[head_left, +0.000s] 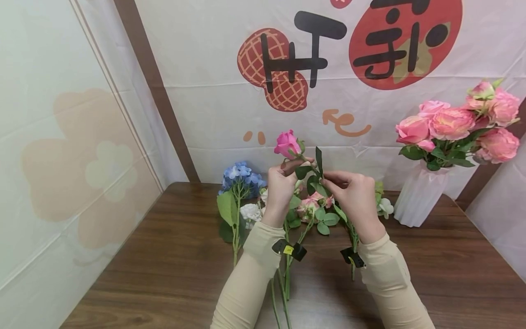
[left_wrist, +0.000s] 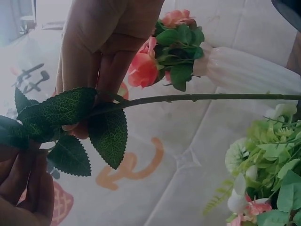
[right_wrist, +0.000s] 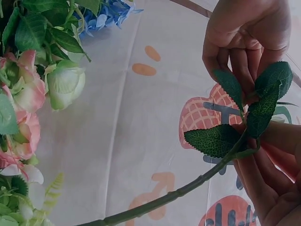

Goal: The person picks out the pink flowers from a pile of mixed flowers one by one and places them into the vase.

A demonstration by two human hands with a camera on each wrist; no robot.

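Note:
A bright pink rose is held up above the table by both hands. My left hand pinches its stem just below the bloom. Lower on the same stem, my right hand pinches the stem among the leaves with thumb and fingers. Dark green serrated leaves spread between the two hands in the left wrist view. Past them, the bare green stem runs away from the fingers in the right wrist view. The bloom is outside both wrist views.
A blue hydrangea, a white flower and pale pink flowers lie on the brown wooden table. At the right stands a white vase holding pink flowers. A printed cloth hangs behind.

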